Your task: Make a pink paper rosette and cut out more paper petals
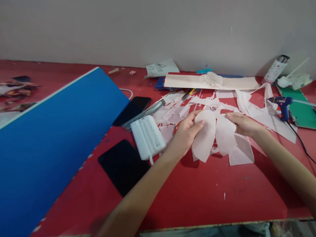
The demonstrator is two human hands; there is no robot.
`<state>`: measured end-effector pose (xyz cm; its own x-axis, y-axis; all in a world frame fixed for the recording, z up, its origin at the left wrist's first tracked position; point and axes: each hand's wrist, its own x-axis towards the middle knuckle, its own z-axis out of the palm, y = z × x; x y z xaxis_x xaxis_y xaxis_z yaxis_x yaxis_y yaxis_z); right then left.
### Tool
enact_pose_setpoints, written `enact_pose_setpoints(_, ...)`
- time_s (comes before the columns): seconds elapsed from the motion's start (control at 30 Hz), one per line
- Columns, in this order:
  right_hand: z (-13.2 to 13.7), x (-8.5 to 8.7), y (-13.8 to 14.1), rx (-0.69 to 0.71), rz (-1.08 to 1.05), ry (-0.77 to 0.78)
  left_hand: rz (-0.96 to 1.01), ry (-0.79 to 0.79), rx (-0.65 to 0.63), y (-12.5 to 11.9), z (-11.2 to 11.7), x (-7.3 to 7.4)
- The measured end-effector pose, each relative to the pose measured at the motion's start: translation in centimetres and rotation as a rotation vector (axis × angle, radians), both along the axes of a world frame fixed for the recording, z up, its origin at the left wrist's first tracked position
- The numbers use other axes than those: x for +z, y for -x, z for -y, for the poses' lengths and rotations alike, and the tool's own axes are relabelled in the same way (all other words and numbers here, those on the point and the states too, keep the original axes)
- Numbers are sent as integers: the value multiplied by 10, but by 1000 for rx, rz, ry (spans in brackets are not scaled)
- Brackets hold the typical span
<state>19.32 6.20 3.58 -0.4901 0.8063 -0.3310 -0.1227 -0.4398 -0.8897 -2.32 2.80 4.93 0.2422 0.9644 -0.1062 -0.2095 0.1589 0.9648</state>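
Observation:
My left hand (189,131) pinches a white paper petal (205,138) between thumb and fingers, its rounded end up. In my right hand (240,123) is a second white petal-shaped paper piece (224,136), gripped near its upper right edge. The two pieces hang side by side above the red table, a narrow gap between them. A squarish white paper piece (243,153) shows below my right hand. Behind both hands lies a heap of white paper scraps (177,110). Something with an orange-red edge (176,127) is partly hidden behind my left hand.
A large blue board (64,138) spans the left. Near it lie a black phone (135,107), a dark tablet (123,166), a white corded device (147,136) and thin wires (145,113). A glue gun (283,107), flask (275,69) and cream strip with a paper flower (212,79) sit farther back.

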Motion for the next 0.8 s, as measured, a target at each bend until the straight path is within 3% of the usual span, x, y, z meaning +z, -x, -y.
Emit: enact_pose_setpoints(0.8,2,-1,1,23,-42,52,28,-28,-12,-4,-2,-10)
